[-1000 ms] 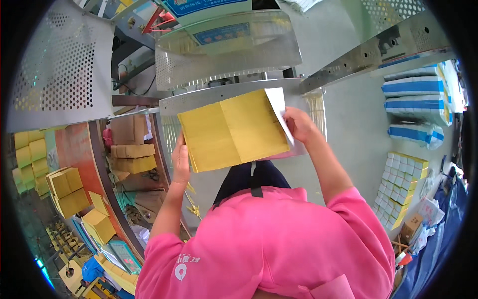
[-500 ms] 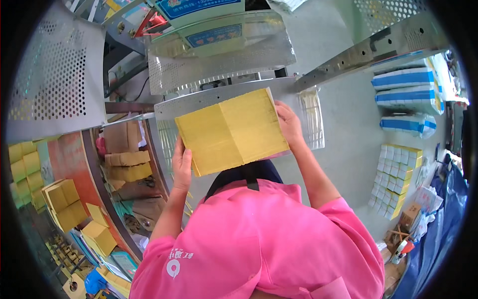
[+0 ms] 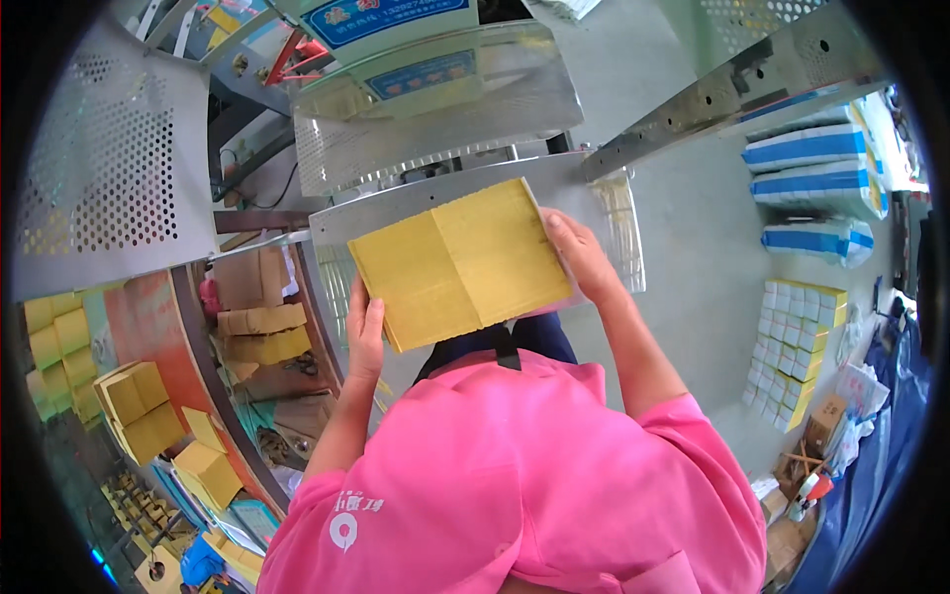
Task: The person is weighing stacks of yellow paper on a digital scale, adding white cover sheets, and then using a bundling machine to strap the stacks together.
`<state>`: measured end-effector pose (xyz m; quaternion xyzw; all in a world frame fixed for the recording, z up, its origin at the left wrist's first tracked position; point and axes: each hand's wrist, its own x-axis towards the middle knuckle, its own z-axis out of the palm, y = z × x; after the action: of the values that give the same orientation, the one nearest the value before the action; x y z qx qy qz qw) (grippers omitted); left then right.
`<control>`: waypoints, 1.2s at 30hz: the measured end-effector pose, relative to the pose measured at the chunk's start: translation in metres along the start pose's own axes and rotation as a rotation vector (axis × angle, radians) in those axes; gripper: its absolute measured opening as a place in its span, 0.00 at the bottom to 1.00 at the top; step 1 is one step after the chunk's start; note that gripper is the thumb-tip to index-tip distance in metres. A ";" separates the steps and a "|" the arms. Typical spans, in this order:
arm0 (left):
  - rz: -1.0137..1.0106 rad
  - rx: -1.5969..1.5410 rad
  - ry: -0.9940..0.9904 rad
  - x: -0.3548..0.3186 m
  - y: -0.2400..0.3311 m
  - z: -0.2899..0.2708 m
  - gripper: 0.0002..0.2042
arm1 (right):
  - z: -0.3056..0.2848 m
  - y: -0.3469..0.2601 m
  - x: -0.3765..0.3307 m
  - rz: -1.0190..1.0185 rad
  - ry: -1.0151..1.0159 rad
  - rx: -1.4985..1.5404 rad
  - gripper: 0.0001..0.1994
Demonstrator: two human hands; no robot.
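A thick yellow paper stack [image 3: 460, 267], creased down its middle and rough along its edges, is held out flat and slightly tilted in front of my body. At its left edge my left hand [image 3: 364, 332] grips it, thumb along the side and the other fingers mostly hidden beneath. My right hand [image 3: 582, 257] holds the right edge, its thumb near the upper right corner and its fingertips out of sight under the stack. Behind and below the stack lies a metal machine shelf [image 3: 386, 206], partly covered by it.
A clear plastic guard [image 3: 445, 109] stands beyond the shelf. Perforated metal panel [image 3: 99, 148] is at the left, a steel beam [image 3: 732, 104] at the upper right. Yellow paper bundles [image 3: 139, 406] sit lower left; blue-and-white packs [image 3: 807, 148] and stacked yellow-white bundles [image 3: 797, 346] stand on the right.
My right hand has turned a little, so its thumb and back show more along the right edge. The paper stack has stayed almost in place, still between both hands.
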<state>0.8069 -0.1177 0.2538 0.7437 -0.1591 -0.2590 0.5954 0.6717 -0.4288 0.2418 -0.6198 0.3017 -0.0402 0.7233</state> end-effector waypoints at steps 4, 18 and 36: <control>-0.024 0.014 0.042 -0.004 0.003 0.004 0.26 | 0.005 -0.011 -0.002 0.007 -0.065 -0.029 0.24; -0.358 -0.311 0.215 0.014 -0.030 -0.002 0.23 | 0.011 -0.013 -0.008 0.171 0.036 0.230 0.23; -0.200 -0.339 0.358 0.027 -0.041 0.040 0.24 | 0.016 -0.019 -0.005 -0.013 0.054 0.158 0.17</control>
<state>0.8032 -0.1546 0.2029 0.6795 0.0686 -0.2040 0.7014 0.6813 -0.4165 0.2619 -0.5615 0.3128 -0.0852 0.7613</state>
